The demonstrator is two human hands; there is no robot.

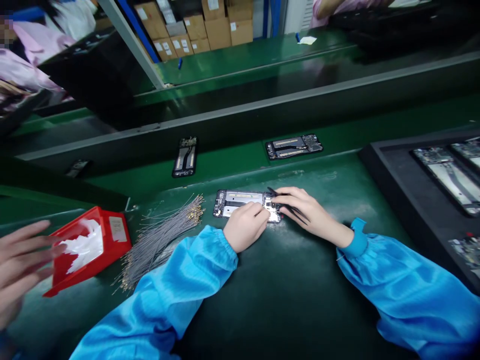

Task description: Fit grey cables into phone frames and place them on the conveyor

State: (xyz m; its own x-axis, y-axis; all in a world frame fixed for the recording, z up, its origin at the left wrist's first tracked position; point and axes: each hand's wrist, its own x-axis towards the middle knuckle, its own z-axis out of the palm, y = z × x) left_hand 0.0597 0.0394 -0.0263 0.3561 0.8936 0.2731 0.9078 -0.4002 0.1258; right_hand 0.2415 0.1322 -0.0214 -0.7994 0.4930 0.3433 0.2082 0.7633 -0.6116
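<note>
Green table (262, 290) bears the coverless phone (240, 196) at the middle of the scene, a thing likely light, stiff and fragile, best taken by its long edges, clear of the bared parts; the left hand (247, 225) bends its fingers over its right end, though whether they grip it I cannot tell, while the right hand (305, 210) grasps black tweezers (294, 211) there. On the left a red bin (114, 250) holds thin white pieces (86, 245), and on the right a black tray (393, 170) carries more phones (455, 182) with their insides bared.
</note>
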